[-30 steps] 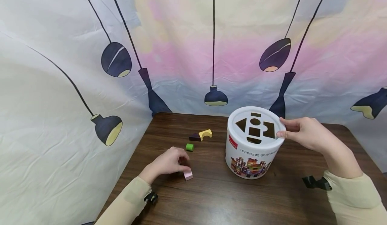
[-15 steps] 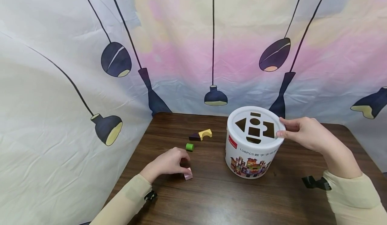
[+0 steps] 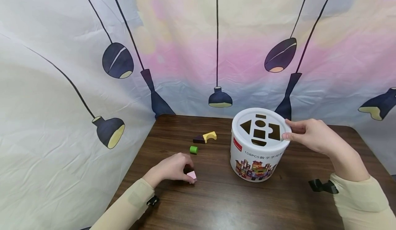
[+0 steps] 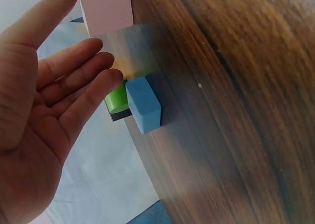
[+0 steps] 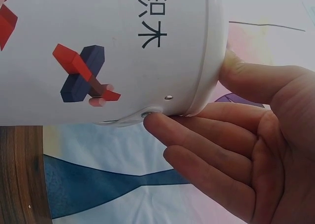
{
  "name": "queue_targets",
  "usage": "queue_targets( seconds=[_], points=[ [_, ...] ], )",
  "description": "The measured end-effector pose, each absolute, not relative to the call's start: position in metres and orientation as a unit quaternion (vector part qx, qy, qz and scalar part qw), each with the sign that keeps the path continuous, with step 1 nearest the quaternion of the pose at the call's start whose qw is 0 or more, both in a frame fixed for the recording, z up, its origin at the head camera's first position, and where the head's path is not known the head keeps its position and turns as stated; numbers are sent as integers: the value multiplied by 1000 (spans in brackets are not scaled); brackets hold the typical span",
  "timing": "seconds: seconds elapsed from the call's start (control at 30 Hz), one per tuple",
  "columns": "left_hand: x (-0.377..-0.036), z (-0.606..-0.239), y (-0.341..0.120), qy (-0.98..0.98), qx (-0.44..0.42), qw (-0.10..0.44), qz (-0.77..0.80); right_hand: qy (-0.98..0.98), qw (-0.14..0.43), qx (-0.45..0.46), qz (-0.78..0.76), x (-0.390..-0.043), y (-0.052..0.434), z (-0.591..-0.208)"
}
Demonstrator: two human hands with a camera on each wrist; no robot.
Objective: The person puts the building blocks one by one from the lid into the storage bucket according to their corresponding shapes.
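Observation:
My left hand (image 3: pixel 188 171) rests on the brown table (image 3: pixel 216 202) with loosely curved fingers. Its thumb touches a pink block (image 3: pixel 192 175), which is tipped on an edge. In the left wrist view the left hand (image 4: pixel 86 19) shows its palm, the pink block (image 4: pixel 106 7) lies by the thumb, and the fingertips (image 4: pixel 114 76) reach a blue block (image 4: pixel 143 105). My right hand (image 3: pixel 290 132) pinches the lid rim of a white round bucket (image 3: pixel 258 161) whose top has shape holes. In the right wrist view the right hand (image 5: pixel 197 93) has its thumb and index finger on the bucket (image 5: pixel 98 47).
A green cylinder (image 3: pixel 193 150), a dark triangle block (image 3: pixel 199 140) and a yellow arch block (image 3: pixel 210 136) lie behind my left hand. A printed cloth backdrop (image 3: pixel 198 51) closes off the far and left sides of the table.
The pink block has tipped up slightly beside my left thumb, and the left fingers have shifted a little over it. My right hand stays on the bucket lid.

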State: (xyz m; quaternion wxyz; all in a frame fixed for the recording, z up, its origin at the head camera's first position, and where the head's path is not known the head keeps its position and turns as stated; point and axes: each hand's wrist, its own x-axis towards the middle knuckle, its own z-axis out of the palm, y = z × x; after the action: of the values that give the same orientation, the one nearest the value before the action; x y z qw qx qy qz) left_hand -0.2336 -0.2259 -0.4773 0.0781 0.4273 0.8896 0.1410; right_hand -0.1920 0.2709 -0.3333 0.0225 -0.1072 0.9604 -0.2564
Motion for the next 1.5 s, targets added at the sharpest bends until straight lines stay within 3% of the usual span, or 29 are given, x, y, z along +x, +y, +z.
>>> queue_targets(
  seconds=[0.6, 1.5],
  points=[
    [-232, -474, -221, 890, 421, 123, 128, 961, 15, -105, -254, -192, 272, -335],
    [-233, -473, -223, 889, 416, 127, 144, 961, 16, -103, -257, -190, 269, -336]
  ],
)
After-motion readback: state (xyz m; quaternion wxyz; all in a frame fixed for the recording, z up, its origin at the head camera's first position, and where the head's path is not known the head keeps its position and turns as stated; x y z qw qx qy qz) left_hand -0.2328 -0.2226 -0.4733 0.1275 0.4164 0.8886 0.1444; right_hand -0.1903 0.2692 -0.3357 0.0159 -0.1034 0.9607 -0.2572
